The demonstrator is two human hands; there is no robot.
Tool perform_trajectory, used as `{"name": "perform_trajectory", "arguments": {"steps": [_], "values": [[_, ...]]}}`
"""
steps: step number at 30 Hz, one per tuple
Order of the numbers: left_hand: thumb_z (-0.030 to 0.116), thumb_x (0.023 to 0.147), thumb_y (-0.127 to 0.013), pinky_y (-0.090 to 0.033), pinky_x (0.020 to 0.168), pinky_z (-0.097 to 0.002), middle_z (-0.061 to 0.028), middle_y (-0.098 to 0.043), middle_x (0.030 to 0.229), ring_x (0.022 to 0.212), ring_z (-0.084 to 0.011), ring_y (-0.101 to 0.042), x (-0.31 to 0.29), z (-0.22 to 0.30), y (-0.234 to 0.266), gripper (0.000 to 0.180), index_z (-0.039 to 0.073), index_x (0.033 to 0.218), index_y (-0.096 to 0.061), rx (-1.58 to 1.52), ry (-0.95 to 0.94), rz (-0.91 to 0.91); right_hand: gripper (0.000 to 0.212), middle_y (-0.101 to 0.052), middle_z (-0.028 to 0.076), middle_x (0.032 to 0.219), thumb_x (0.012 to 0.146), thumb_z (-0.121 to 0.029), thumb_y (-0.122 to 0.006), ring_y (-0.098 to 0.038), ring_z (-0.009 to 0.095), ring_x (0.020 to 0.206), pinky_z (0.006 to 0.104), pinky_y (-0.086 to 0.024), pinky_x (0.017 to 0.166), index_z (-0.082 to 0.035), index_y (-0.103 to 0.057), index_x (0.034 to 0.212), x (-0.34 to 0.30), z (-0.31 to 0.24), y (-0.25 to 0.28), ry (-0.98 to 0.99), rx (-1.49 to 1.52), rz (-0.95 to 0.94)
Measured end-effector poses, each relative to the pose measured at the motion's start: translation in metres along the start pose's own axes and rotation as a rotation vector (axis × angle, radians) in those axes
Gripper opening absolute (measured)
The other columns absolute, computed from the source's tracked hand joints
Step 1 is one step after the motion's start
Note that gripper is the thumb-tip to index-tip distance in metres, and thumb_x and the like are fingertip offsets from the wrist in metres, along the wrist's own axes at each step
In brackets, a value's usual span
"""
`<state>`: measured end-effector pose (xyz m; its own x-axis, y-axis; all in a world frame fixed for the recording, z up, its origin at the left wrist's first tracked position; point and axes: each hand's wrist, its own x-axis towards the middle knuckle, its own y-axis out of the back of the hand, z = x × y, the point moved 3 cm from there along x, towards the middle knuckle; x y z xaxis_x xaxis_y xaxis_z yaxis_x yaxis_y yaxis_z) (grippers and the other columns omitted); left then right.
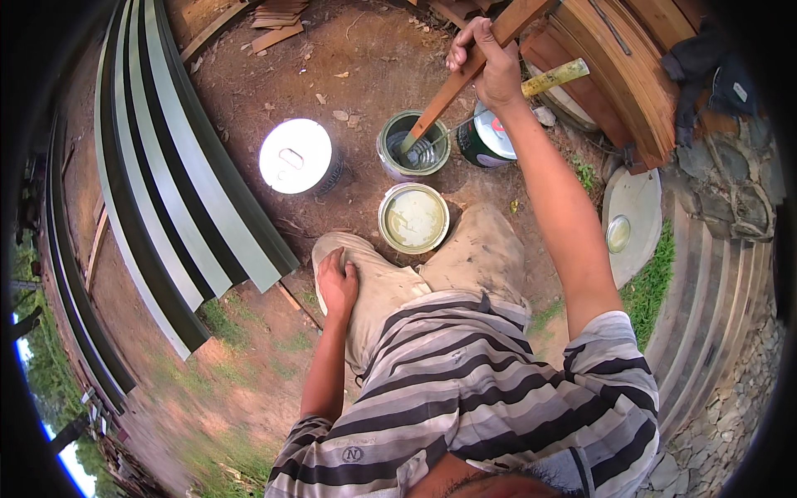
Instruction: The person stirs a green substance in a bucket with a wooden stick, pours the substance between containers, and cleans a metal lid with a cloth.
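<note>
My right hand (490, 62) grips a long brown wooden strip (452, 93), held at a slant. The strip's lower end dips into an open paint can (413, 172), which has a greyish inside. My left hand (338, 280) lies flat on my left knee, fingers spread and holding nothing. Between my knees sits a round metal lid or shallow tin (413, 218), its surface smeared pale yellow. Beside my right wrist is a paint roller with a yellowish sleeve (554, 77); its thin metal rod reaches toward the open can.
A white-topped can (295, 156) stands left of the open one, and a dark green can (490, 137) right of it. Long metal sheets (187, 149) lie at the left. Stacked brown boards (614, 66) fill the upper right, near a pale round slab (635, 212).
</note>
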<state>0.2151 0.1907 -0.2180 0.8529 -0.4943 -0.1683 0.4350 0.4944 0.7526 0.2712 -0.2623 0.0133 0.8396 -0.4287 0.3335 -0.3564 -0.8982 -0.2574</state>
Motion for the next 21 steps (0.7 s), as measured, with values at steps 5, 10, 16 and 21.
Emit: {"name": "perform_trajectory", "arguments": {"steps": [5, 10, 16, 21], "values": [[0.015, 0.091, -0.064, -0.044, 0.111, -0.0475, -0.0212, -0.068, 0.13, 0.126, -0.04, -0.059, 0.001, 0.002, -0.004, 0.04, 0.002, 0.129, -0.068, -0.015, -0.007, 0.002, 0.047, -0.068, 0.012, 0.089, 0.112, -0.047, -0.048, -0.075, 0.029, 0.094, 0.0453, -0.062, 0.089, -0.003, -0.06, 0.1, 0.011, 0.008, 0.044, -0.009, -0.108, 0.176], [0.015, 0.091, -0.064, -0.044, 0.111, -0.0474, -0.0211, -0.069, 0.128, 0.126, -0.0396, -0.059, 0.001, 0.006, -0.002, 0.038, 0.002, 0.127, -0.069, 0.003, 0.002, 0.011, 0.05, -0.072, 0.015, 0.093, 0.112, -0.049, -0.047, -0.077, 0.029, 0.095, 0.0433, -0.064, 0.087, -0.003, -0.062, 0.101, 0.008, 0.01, 0.063, -0.03, -0.017, 0.242], [0.015, 0.09, -0.066, -0.045, 0.11, -0.0481, -0.0205, -0.07, 0.127, 0.124, -0.04, -0.06, 0.002, 0.012, 0.006, 0.04, 0.002, 0.127, -0.069, 0.019, -0.021, 0.02, 0.035, -0.074, 0.011, 0.095, 0.105, -0.034, -0.069, -0.074, 0.023, 0.093, 0.0393, -0.055, 0.077, -0.002, -0.063, 0.117, 0.037, 0.019, 0.085, -0.317, -0.261, 0.805], [0.015, 0.089, -0.065, -0.045, 0.11, -0.0475, -0.0203, -0.07, 0.126, 0.123, -0.0397, -0.06, -0.005, 0.004, 0.001, 0.039, 0.002, 0.126, -0.07, 0.005, -0.016, 0.033, 0.047, -0.072, 0.016, 0.112, 0.105, -0.028, -0.068, -0.071, 0.029, 0.105, 0.0474, -0.052, 0.097, 0.003, -0.052, 0.136, 0.043, 0.056, 0.131, -0.427, -0.322, 0.946]]}}
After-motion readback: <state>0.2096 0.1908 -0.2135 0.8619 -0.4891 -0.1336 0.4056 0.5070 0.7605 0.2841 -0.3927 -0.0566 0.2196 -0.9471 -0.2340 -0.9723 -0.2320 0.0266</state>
